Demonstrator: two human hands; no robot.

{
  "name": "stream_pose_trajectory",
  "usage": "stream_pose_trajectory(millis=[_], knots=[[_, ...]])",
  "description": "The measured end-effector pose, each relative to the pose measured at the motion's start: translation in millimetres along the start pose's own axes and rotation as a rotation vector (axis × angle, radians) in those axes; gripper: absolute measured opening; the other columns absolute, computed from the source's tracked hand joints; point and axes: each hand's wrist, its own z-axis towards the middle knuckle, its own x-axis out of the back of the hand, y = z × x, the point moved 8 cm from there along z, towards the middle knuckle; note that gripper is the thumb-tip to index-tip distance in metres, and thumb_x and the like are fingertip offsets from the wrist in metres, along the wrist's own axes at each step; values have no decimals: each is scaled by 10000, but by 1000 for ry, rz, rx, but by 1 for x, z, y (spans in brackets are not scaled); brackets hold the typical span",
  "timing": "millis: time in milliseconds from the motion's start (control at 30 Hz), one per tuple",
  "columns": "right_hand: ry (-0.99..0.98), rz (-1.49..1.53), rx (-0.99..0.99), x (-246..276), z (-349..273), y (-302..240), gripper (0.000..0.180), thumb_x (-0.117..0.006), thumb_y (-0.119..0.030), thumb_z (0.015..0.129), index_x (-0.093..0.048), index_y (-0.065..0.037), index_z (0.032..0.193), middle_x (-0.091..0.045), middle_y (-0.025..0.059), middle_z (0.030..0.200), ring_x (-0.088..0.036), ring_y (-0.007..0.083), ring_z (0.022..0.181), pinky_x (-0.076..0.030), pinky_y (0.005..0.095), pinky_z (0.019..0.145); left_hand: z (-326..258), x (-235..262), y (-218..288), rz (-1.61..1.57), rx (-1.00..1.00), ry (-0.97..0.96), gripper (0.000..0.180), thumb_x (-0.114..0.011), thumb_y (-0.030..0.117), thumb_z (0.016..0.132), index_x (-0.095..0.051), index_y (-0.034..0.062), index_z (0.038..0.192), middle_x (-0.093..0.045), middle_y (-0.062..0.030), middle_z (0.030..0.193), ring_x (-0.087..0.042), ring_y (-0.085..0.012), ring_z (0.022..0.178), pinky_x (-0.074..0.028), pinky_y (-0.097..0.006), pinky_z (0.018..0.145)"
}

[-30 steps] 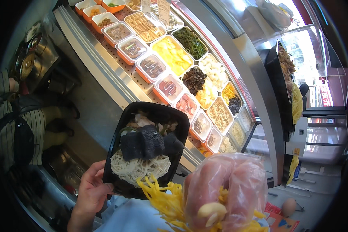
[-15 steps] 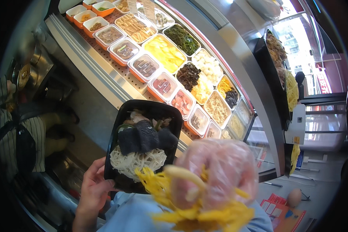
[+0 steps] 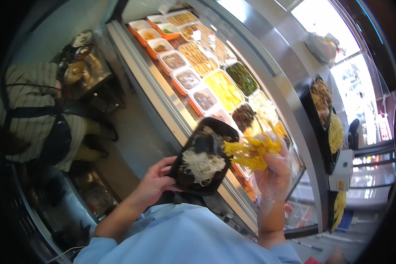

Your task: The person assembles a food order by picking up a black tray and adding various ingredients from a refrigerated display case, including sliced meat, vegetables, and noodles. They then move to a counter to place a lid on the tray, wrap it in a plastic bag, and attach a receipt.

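Observation:
My left hand (image 3: 158, 178) grips the left edge of a black rectangular food tray (image 3: 183, 181), which is held tilted. White noodle-like shreds (image 3: 201, 167) lie in its near half, with dark sheet-like pieces (image 3: 208, 144) above them and some brownish food at the far end. My right hand (image 3: 273, 169), in a clear plastic glove, is closed on a bunch of yellow strips (image 3: 253, 152). These strips reach toward the tray's right rim; whether they touch it I cannot tell.
Ahead, a display counter holds several food containers, among them yellow slices (image 3: 224, 90) and dark green strands (image 3: 242, 79). Its metal edge (image 3: 163, 108) runs beside the tray. To the left, a person in a striped top (image 3: 35, 119) bends near pans (image 3: 77, 72). Black trays of food (image 3: 321, 103) stand at right.
My right hand with the yellow strips has gone from close before the camera to beside the tray's right rim. The tray now sits farther from the camera, and the view has shifted left.

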Motion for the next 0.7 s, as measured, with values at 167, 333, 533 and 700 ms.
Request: stream_pose_trajectory(millis=[167,333,533,700], knots=[[-23,133,20,2,3,3,408,-575,-8,852,-493,59,1246,-614,183,1139,-614,274,1097,-477,396,1003,0,4,-8,-17,-9,-41,646,-450,-155,808,-393,48,1419,-591,-149,1222,-631,-277,1083,-583,-415,876],[-215,186,-46,-22,1,1,438,-581,-37,870,-458,72,1276,-601,179,1148,-606,263,1095,-456,372,1024,-10,9,-9,-17,-13,-29,644,-443,-159,800,-404,46,1409,-589,-147,1213,-632,-271,1081,-586,-408,876],[-162,146,-24,-29,5,5,410,-587,-43,862,-480,70,1241,-613,179,1126,-629,263,1049,-498,381,952,-17,14,-11,-18,-34,35,654,-439,-165,793,-404,44,1411,-587,-152,1212,-629,-277,1085,-589,-408,870],[-164,114,-80,-27,6,9,390,-578,-31,850,-506,65,1220,-615,177,1134,-625,273,1059,-481,389,969,-18,17,-16,-38,-45,29,663,-442,-167,796,-397,51,1421,-586,-157,1217,-626,-282,1091,-589,-414,869]])
